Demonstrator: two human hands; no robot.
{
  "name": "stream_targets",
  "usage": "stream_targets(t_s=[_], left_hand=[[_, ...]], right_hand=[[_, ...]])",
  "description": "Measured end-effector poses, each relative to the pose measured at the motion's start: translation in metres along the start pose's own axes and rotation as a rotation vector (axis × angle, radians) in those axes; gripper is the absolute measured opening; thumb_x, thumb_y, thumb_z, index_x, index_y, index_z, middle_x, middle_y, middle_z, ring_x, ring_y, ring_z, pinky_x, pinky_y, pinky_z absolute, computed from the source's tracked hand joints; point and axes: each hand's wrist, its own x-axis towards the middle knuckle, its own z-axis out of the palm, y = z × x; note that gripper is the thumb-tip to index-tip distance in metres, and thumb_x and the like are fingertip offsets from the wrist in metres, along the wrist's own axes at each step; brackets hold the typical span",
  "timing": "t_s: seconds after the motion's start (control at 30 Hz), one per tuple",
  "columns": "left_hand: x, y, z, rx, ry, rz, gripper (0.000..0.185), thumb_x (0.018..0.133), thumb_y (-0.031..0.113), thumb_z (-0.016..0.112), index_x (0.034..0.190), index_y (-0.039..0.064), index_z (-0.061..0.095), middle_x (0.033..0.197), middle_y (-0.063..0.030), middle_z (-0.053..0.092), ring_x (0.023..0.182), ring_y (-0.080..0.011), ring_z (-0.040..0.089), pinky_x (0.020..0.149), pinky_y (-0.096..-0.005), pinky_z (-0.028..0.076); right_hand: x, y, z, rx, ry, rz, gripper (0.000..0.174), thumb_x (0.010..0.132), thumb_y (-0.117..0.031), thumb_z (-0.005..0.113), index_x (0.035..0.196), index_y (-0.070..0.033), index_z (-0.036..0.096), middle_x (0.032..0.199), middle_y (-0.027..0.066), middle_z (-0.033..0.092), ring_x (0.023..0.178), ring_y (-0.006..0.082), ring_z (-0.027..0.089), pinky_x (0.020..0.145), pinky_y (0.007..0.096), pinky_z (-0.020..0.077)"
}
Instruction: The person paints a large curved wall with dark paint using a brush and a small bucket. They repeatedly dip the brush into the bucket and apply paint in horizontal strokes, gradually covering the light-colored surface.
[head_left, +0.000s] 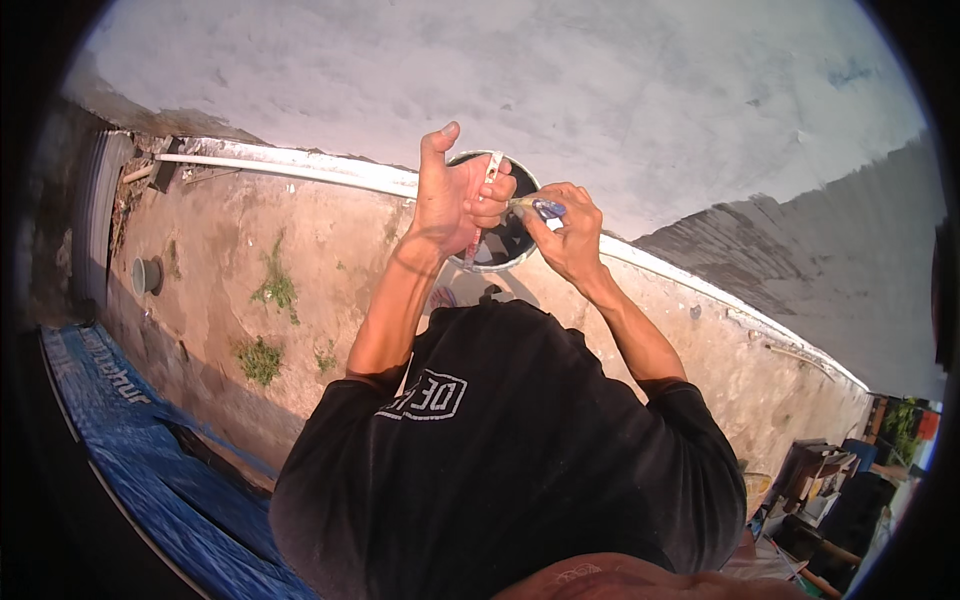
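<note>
My left hand (469, 191) is closed over a pale flat strip with a hole (493, 166), its thumb sticking up. The strip spans the mouth of a round bucket (491, 268) with a pale rim and dark interior; whether it is the bucket's handle I cannot tell. Just right of the rim, my right hand (570, 225) grips a blue-ended, paint-smeared handle (546, 207), possibly a brush. Its other end points toward my left fingers and is partly hidden by them. The bucket's contents are mostly dark, with pale patches.
A grey-white wall (510, 67) rises ahead, with a white pipe (285, 171) along its base at left. Weeds (260, 361) and a grey pipe stub or pot (146, 276) stand on the stained ground. A blue tarpaulin (150, 465) lies lower left; stacked clutter (814, 480) lower right.
</note>
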Motion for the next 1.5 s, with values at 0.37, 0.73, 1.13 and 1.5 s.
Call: stream_targets(t_s=[0.37, 0.73, 1.13, 1.5], left_hand=[[0.003, -0.004, -0.001, -0.04, -0.044, -0.041, 0.085, 0.079, 0.089, 0.035, 0.096, 0.007, 0.052, 0.07, 0.0041, 0.041, 0.049, -0.0025, 0.026, 0.045, -0.0206, 0.018], [0.006, 0.003, -0.019, 0.025, -0.056, 0.021, 0.079, 0.077, 0.089, 0.037, 0.09, 0.011, 0.047, 0.07, 0.004, 0.036, 0.051, -0.0054, 0.023, 0.047, -0.0238, 0.016], [0.007, -0.011, -0.044, 0.02, 0.199, 0.103, 0.075, 0.083, 0.082, 0.038, 0.088, 0.008, 0.046, 0.066, 0.0028, 0.037, 0.047, -0.007, 0.026, 0.043, -0.024, 0.02], [0.005, -0.013, -0.064, 0.027, 0.394, 0.166, 0.074, 0.08, 0.085, 0.041, 0.077, 0.011, 0.043, 0.058, 0.0029, 0.038, 0.044, -0.0081, 0.027, 0.041, -0.0251, 0.019]], right_hand=[[-0.007, 0.008, 0.005, 0.088, 0.103, 0.15, 0.019, 0.075, -0.011, 0.081, 0.089, 0.0, 0.076, 0.086, 0.0119, 0.071, 0.081, 0.0244, 0.066, 0.073, 0.038, 0.0494], [-0.009, 0.022, -0.044, 0.352, 0.22, 0.403, 0.012, 0.083, -0.01, 0.079, 0.088, 0.0, 0.075, 0.085, 0.0071, 0.073, 0.078, 0.0139, 0.066, 0.072, 0.0295, 0.0507], [0.243, 0.024, -0.265, 0.491, 0.926, -0.3, 0.016, 0.091, -0.011, 0.076, 0.094, 0.004, 0.077, 0.083, 0.007, 0.076, 0.077, 0.0119, 0.067, 0.075, 0.0265, 0.0504], [0.312, 0.082, -0.428, -0.1, 1.337, -0.329, 0.03, 0.08, -0.022, 0.085, 0.066, 0.001, 0.072, 0.059, 0.0023, 0.067, 0.052, 0.0133, 0.056, 0.056, 0.0327, 0.0435]])
